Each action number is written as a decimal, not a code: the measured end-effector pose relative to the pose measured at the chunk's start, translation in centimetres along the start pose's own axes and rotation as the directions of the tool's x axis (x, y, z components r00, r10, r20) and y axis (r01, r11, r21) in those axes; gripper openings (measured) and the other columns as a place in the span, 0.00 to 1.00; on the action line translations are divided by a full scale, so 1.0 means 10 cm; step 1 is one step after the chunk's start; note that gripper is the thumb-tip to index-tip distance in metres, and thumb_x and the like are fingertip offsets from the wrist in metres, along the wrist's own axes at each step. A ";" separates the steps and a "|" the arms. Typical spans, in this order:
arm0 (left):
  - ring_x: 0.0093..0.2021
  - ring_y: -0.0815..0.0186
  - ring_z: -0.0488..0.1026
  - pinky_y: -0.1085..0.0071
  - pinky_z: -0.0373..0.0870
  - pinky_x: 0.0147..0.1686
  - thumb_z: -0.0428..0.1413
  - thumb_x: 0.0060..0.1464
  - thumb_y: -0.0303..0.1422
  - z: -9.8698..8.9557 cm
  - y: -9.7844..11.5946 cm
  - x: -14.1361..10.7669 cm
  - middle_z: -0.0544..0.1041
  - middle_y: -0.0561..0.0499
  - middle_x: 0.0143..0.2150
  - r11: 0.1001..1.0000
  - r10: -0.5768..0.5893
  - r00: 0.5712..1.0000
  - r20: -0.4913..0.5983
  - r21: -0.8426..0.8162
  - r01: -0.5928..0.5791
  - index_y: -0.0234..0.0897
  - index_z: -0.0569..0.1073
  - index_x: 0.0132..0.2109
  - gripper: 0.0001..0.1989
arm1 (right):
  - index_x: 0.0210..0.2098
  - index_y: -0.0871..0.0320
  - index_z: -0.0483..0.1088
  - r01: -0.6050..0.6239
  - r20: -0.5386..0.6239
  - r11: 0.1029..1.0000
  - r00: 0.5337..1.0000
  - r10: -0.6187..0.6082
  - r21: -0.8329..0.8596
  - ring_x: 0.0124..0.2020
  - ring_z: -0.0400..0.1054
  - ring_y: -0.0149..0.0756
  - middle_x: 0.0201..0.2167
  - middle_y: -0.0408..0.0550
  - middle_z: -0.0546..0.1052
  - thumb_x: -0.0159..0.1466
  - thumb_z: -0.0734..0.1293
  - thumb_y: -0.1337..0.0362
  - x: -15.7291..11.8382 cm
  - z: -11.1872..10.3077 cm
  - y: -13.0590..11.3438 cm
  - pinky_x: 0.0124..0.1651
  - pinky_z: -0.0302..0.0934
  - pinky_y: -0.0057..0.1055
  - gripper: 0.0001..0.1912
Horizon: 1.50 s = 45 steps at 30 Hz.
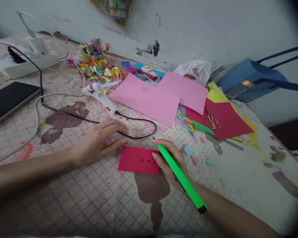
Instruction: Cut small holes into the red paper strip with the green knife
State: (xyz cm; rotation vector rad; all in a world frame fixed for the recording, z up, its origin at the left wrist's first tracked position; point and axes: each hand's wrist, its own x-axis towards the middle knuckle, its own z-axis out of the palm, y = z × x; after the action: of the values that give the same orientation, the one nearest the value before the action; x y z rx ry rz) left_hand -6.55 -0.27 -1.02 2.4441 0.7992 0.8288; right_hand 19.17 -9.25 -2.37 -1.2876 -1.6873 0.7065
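My right hand (172, 160) is closed around a long, flat, bright green tool with a black end (182, 177); its exact kind I cannot make out. The thumb of that hand rests on the right end of a small red paper card (131, 162) that lies flat on the table. Small round dark spots, perhaps holes, show in a row on the card. My left hand (103, 140) lies just above the card's left corner, fingers apart and holding nothing, close to a black cable (136, 137).
Beyond my hands lie a white glue gun (100, 97), pink sheets (149, 99) and a heap of paper scraps (101, 71). Gold-handled scissors (212, 122) rest on red paper (228, 120). A power strip (27, 64) and a black device (11, 99) are at left, a blue bag (253, 79) at right.
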 end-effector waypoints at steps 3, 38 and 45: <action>0.52 0.57 0.71 0.61 0.69 0.51 0.56 0.62 0.42 0.03 0.09 -0.07 0.74 0.47 0.51 1.000 0.015 0.995 0.103 -0.025 -0.013 0.40 0.68 0.53 0.17 | 0.49 0.48 0.69 0.011 -0.011 1.000 1.000 -0.011 -0.001 0.25 0.63 0.30 0.28 0.39 0.71 0.66 0.66 0.65 0.01 0.00 -0.01 0.28 0.63 0.27 0.12; 0.52 0.53 0.66 0.55 0.63 0.52 0.65 0.52 0.44 0.13 0.22 -0.16 0.70 0.46 0.53 0.999 0.044 0.951 0.307 -0.024 -0.038 0.41 0.67 0.57 0.29 | 0.56 0.47 0.62 -0.039 -0.109 0.928 0.990 0.085 0.370 0.23 0.68 0.29 0.28 0.39 0.74 0.70 0.62 0.57 -0.01 -0.01 0.02 0.26 0.66 0.28 0.16; 0.50 0.53 0.67 0.55 0.63 0.51 0.64 0.53 0.40 0.13 0.26 -0.16 0.70 0.46 0.51 1.000 0.029 0.953 0.301 0.000 -0.030 0.39 0.69 0.55 0.24 | 0.57 0.48 0.67 -0.055 -0.066 0.948 0.995 0.080 0.312 0.27 0.66 0.32 0.35 0.45 0.71 0.70 0.58 0.47 -0.07 -0.06 0.07 0.25 0.64 0.30 0.21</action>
State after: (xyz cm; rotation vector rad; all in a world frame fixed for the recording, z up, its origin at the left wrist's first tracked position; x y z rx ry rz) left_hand -5.72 -3.51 -1.14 2.5090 0.6515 0.4462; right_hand 20.10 -9.73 -2.90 -1.1379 -1.4083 0.9106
